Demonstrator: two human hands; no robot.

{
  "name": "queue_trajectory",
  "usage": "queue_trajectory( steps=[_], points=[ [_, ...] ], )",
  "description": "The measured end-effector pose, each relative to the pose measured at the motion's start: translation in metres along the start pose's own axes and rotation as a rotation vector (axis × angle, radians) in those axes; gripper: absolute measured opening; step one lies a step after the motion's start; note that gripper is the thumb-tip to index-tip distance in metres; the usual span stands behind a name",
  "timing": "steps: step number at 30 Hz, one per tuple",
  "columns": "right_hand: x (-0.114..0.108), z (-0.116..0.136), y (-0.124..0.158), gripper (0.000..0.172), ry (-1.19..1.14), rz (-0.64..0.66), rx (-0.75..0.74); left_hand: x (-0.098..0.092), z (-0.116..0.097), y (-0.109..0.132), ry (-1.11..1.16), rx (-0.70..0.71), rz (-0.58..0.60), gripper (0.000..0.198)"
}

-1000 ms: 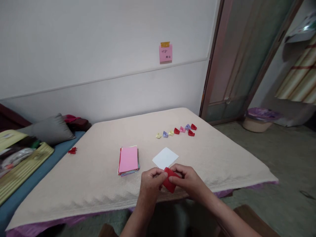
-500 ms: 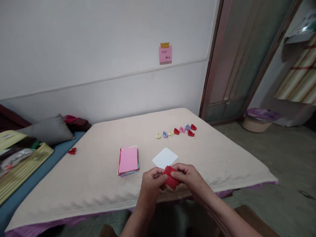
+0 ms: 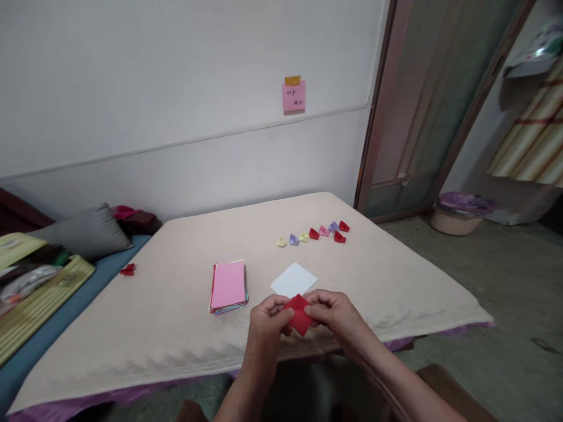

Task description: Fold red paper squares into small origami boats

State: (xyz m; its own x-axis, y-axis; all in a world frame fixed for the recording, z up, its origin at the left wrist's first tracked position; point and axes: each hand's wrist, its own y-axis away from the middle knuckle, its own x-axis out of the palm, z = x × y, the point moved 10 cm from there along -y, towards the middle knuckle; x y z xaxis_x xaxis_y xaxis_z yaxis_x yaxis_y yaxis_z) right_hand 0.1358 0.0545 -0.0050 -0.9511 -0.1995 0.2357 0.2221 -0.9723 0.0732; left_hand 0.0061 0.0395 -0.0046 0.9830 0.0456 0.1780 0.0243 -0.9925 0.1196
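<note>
A folded red paper [image 3: 301, 319], diamond-shaped with a point towards me, is held up at the near edge of the table. My left hand [image 3: 268, 319] pinches its left corner between thumb and fingers. On the opposite corner my right hand [image 3: 335, 308] has the same kind of grip, thumb on top. Just beyond the hands a white sheet of paper [image 3: 294, 279] lies flat, turned cornerwise. To the left stands a stack of coloured paper [image 3: 229, 286], with a pink sheet uppermost.
Several small folded paper pieces, among them a red one [image 3: 339, 237] and a yellow one [image 3: 281, 242], lie in a row farther back on the cream cloth [image 3: 176, 316]. A red folded piece [image 3: 128, 269] lies far left. A lined bin [image 3: 460, 214] stands right.
Both hands have drawn slightly apart at the paper's side corners. The red paper now lies flatter and wider, showing a full diamond face.
</note>
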Motion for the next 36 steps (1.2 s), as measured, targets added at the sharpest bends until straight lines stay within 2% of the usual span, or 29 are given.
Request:
queue_trajectory(
  steps=[5,12,17,22,26,36],
  points=[
    [0.006,-0.01,0.002,0.01,-0.069,0.045,0.092,-0.003,0.001,0.0,0.013,0.033,-0.019,0.014],
    [0.003,-0.009,0.003,0.008,-0.17,0.0,0.079,-0.001,0.0,0.003,0.091,0.043,-0.011,0.011],
    [0.006,-0.004,0.006,0.014,-0.205,0.031,0.089,0.004,0.0,0.004,0.202,0.005,0.018,0.012],
    [0.009,0.007,0.006,0.012,-0.133,0.092,0.014,0.001,-0.001,0.003,0.108,0.012,0.037,0.012],
    [0.005,0.013,0.004,0.004,0.05,0.044,-0.079,-0.007,-0.002,-0.002,-0.062,0.068,-0.011,0.009],
    [-0.003,0.013,0.0,0.026,-0.038,-0.034,-0.117,0.003,-0.018,0.001,0.014,0.165,0.003,0.034]
  ],
)
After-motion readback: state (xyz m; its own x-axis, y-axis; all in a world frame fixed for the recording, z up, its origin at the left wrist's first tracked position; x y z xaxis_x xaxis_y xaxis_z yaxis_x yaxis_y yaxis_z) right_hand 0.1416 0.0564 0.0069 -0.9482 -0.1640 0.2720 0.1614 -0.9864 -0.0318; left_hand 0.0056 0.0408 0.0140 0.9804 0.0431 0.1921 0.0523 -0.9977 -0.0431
